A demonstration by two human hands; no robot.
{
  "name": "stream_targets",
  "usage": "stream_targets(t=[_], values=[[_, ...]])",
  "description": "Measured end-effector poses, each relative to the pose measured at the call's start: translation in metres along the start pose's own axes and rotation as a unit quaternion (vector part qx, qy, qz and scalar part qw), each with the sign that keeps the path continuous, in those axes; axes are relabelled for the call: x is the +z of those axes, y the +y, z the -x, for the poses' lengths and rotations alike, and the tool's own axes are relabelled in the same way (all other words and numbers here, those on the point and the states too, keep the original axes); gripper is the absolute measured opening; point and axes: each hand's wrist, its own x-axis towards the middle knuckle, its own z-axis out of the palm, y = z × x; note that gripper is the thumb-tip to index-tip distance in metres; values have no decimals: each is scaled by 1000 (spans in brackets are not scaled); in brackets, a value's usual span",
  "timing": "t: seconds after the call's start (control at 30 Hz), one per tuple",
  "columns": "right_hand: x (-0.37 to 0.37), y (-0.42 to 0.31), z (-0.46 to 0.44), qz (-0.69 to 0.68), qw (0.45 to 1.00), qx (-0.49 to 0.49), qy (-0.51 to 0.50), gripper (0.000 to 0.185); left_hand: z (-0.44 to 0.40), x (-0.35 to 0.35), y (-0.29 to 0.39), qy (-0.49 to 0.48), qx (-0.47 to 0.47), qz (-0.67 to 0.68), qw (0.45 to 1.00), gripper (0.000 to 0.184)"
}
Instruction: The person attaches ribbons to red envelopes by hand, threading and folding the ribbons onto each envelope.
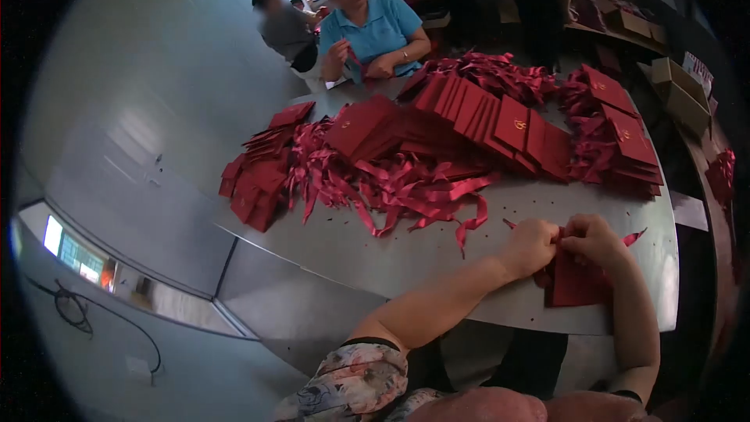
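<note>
A dark red paper gift bag point(576, 287) lies near the table's front edge at the right, its upper part covered by my hands. My left hand point(533, 245) is closed, fingertips pinched at the bag's top. Close against it, my right hand point(591, 239) is also closed in a pinch at the same spot. A red ribbon point(634, 237) pokes out to the right of my right hand, and a small ribbon tip shows beyond my left hand. The part of the ribbon between my fingers is mostly hidden.
Leaning rows of red bags point(469, 113) cross the metal table point(359, 254), with loose ribbons point(406, 187) before them. More bags are stacked left point(262, 180) and right point(625, 137). A co-worker in a blue shirt point(371, 31) sits opposite. Cardboard boxes point(681, 98) stand at right.
</note>
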Motion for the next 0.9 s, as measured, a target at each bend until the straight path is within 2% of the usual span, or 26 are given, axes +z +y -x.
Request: stream_targets(t=[0.07,0.13,0.3,0.43,0.73,0.9], values=[[-1,-9,4,14,1000,-2,15,12,-1,2,-2,-4,-19,12,1000,15],[1,-19,9,16,998,62,25,13,-1,1,-1,-15,-34,29,999,14],[1,-21,8,32,997,62,21,12,0,-4,6,-13,-17,-34,999,14],[1,-13,7,17,999,36,27,12,-1,1,0,-14,-34,-28,999,14],[-1,-8,4,13,999,51,14,12,-1,4,-3,-8,-31,7,999,14],[-1,-8,2,23,998,55,16,11,-1,4,-3,-8,-28,-19,999,11]])
